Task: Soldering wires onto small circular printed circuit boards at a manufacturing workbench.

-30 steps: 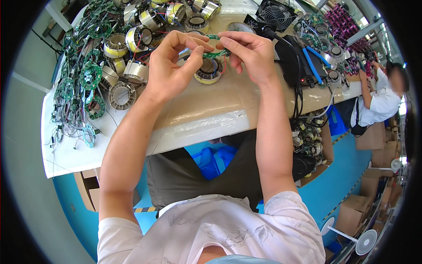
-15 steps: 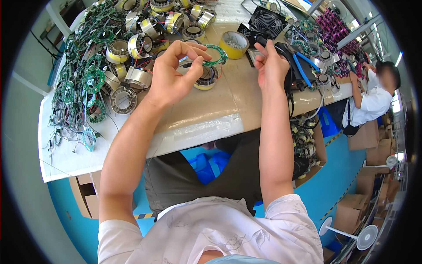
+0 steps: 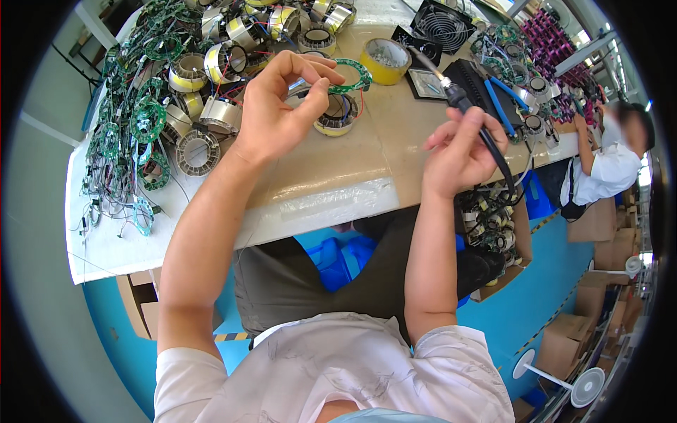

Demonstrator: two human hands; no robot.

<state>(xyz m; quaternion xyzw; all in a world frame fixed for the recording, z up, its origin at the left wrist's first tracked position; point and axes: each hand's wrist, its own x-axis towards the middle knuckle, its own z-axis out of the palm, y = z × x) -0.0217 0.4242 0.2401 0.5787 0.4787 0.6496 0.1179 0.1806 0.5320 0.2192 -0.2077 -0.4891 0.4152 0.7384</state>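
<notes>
A green ring-shaped circuit board (image 3: 366, 75) is pinched by its near-left edge in my left hand (image 3: 278, 109), between thumb and fingers. Just below it on the table stands a yellow-taped motor stator (image 3: 336, 125), with a red wire running up toward the board. My right hand (image 3: 462, 155) grips a soldering iron (image 3: 457, 94) by its black handle. Its metal tip points up and to the left, away from the board, and the cable trails down past my wrist.
Many wired green boards (image 3: 148, 120) and taped stators (image 3: 224, 116) crowd the left and back. A yellow tape roll (image 3: 385, 76), black fan (image 3: 443, 29), black box (image 3: 471, 76) and blue-handled pliers (image 3: 496, 106) stand right of centre. A co-worker (image 3: 606, 166) sits far right.
My right hand has drawn the soldering iron back toward me and to the right, turning its tip up-left. My left hand stays nearly where it was with the ring-shaped circuit board.
</notes>
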